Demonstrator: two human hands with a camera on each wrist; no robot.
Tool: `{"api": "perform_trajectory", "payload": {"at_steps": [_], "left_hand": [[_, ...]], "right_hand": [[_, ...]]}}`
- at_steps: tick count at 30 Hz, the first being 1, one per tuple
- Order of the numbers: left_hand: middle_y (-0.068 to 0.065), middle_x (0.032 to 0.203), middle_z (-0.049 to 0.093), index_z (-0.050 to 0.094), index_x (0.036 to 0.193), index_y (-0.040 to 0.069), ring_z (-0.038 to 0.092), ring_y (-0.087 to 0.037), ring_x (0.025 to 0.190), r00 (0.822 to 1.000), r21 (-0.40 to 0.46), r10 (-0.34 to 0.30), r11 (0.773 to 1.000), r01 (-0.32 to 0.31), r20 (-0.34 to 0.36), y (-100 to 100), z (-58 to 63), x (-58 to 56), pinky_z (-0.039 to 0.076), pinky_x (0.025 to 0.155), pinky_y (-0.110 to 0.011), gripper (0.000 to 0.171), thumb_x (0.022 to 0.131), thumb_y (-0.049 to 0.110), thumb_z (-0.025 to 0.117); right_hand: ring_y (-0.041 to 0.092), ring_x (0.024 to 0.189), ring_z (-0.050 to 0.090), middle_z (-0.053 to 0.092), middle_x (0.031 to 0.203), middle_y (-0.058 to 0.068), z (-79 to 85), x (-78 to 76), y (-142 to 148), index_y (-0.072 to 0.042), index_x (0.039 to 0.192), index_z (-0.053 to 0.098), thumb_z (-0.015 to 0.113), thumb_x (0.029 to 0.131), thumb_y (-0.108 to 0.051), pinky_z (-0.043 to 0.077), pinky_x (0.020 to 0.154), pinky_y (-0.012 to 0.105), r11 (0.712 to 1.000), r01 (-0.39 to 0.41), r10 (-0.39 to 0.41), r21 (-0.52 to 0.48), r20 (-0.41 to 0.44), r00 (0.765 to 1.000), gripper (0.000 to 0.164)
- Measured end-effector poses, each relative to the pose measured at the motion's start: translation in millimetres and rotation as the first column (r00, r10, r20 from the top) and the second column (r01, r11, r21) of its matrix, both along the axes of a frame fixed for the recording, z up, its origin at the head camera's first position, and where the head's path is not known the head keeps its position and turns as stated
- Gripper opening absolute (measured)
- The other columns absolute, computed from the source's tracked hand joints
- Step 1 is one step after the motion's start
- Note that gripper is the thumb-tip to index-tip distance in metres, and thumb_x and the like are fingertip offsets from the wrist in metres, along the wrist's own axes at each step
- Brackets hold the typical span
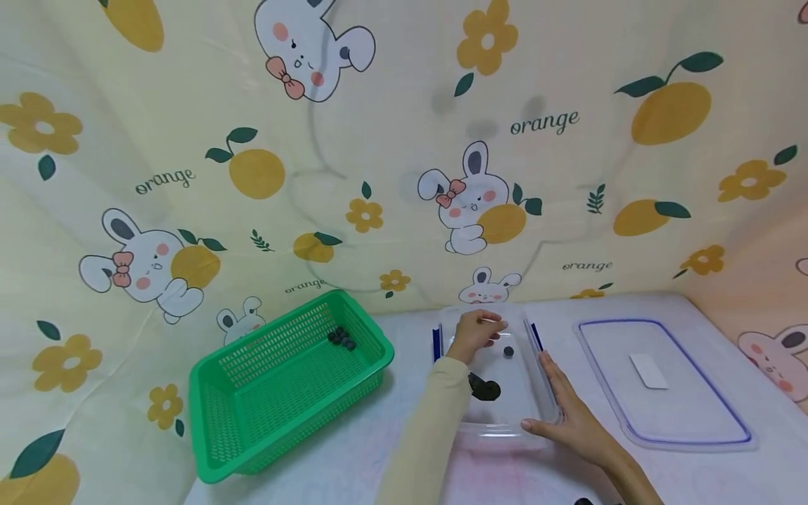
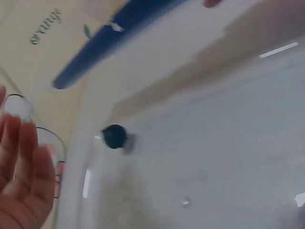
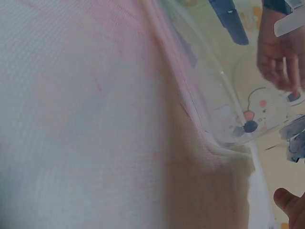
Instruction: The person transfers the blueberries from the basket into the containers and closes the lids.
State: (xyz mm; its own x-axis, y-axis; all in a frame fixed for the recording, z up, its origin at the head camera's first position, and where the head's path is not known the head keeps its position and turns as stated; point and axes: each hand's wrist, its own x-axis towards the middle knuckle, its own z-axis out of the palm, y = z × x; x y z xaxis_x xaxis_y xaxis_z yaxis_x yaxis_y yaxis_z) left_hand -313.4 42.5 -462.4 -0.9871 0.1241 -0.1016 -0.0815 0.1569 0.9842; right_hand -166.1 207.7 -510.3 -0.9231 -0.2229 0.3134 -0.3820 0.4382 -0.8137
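Note:
A clear plastic box (image 1: 505, 414) with blue side clips stands in the middle of the table. One blueberry (image 1: 508, 351) lies on its floor near the far end; the left wrist view shows the same dark, round berry (image 2: 115, 136). My left hand (image 1: 475, 335) is over the far left part of the box, beside the berry, its fingers loosely extended with nothing visible in them. At the box's right side is my right hand (image 1: 571, 414), fingers straight along the wall and thumb at the near right corner. Only its thumb (image 3: 285, 199) shows in the right wrist view.
A green plastic basket (image 1: 287, 414) stands left of the box, with several blueberries (image 1: 341, 338) in its far right corner. The clear lid (image 1: 688, 400) with a blue seal lies flat on the right. A printed cloth (image 1: 391, 231) hangs behind the table.

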Motion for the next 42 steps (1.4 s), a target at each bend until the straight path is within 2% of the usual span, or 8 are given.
{"api": "perform_trajectory", "payload": {"at_steps": [4,7,16,21,29,36,39,42], "left_hand": [[-0.01,0.091,0.069,0.07,0.099,0.007,0.064,-0.015,0.071,0.997,0.109,-0.072,0.991,0.075,-0.031,-8,9.0,-2.3,0.055,0.07,-0.032,0.014,0.088,0.015,0.073],[-0.008,0.09,0.068,0.069,0.1,0.009,0.066,-0.019,0.075,0.994,0.132,-0.091,0.986,0.098,-0.058,-14,19.7,-2.0,0.055,0.073,-0.034,0.014,0.09,0.018,0.071],[-0.004,0.094,0.065,0.066,0.11,0.008,0.066,-0.031,0.089,0.971,0.066,-0.147,0.985,0.162,-0.191,-41,54.8,2.1,0.054,0.073,-0.032,0.022,0.094,0.024,0.065],[-0.004,0.094,0.063,0.064,0.113,0.007,0.064,-0.017,0.08,0.954,0.024,-0.139,0.988,0.151,-0.266,-61,72.1,4.2,0.053,0.071,-0.029,0.023,0.095,0.021,0.063],[-0.005,0.095,0.062,0.062,0.116,0.002,0.063,-0.034,0.089,0.914,-0.024,-0.15,0.988,0.152,-0.376,-98,92.4,7.4,0.054,0.076,-0.036,0.027,0.097,0.02,0.061],[-0.009,0.096,0.062,0.063,0.112,0.002,0.062,-0.028,0.084,0.878,-0.089,-0.125,0.992,0.094,-0.462,-138,100.7,7.2,0.052,0.073,-0.034,0.022,0.097,0.018,0.061],[-0.013,0.095,0.062,0.064,0.111,-0.001,0.062,-0.031,0.083,0.876,-0.066,-0.091,0.996,0.068,-0.473,-159,101.6,3.2,0.051,0.07,-0.03,0.021,0.097,0.013,0.061],[-0.018,0.099,0.061,0.063,0.113,-0.004,0.059,-0.04,0.089,0.893,-0.028,-0.052,0.999,0.044,-0.446,-182,101.3,-1.5,0.051,0.074,-0.035,0.022,0.097,0.011,0.059]], "right_hand": [[0.047,0.14,0.005,0.004,0.159,0.019,0.1,0.6,0,-0.014,0.157,0.006,0.081,0.075,-0.023,0.012,0.099,0.07,1.0,0.003,-0.003,0.007,0.004,1.0,0.111],[0.047,0.14,0.005,0.004,0.159,0.018,0.1,0.8,0,-0.015,0.157,0.006,0.081,0.075,-0.022,0.013,0.099,0.071,1.0,0.009,-0.009,0.01,0.011,1.0,0.111],[0.048,0.14,0.004,0.002,0.16,0.017,0.2,0.4,-2,-0.017,0.157,0.004,0.081,0.076,-0.021,0.013,0.096,0.076,1.0,0.01,-0.01,0.012,0.035,0.999,0.112],[0.048,0.14,0.003,0.002,0.16,0.018,-0.4,0.3,-2,-0.015,0.157,0.004,0.081,0.075,-0.022,0.012,0.098,0.074,1.0,0.006,-0.006,0.007,0.023,1.0,0.112],[0.048,0.14,0.003,0.001,0.16,0.018,-0.5,1.5,-1,-0.014,0.157,0.004,0.081,0.075,-0.022,0.011,0.098,0.073,1.0,0.0,0.0,-0.006,0.011,1.0,0.112],[0.047,0.14,0.002,0.001,0.16,0.017,-1.6,1.2,-1,-0.017,0.157,0.004,0.081,0.076,-0.02,0.011,0.099,0.072,1.0,-0.003,0.004,-0.014,0.015,1.0,0.112],[0.047,0.14,0.002,0.001,0.16,0.016,-1.7,1.3,-1,-0.018,0.157,0.004,0.081,0.075,-0.021,0.011,0.098,0.073,1.0,-0.001,0.001,-0.014,0.021,1.0,0.112],[0.046,0.14,0.002,0.001,0.16,0.015,-1.8,1.1,0,-0.017,0.157,0.004,0.081,0.075,-0.022,0.011,0.098,0.073,1.0,-0.002,0.002,-0.013,0.022,1.0,0.113]]}}
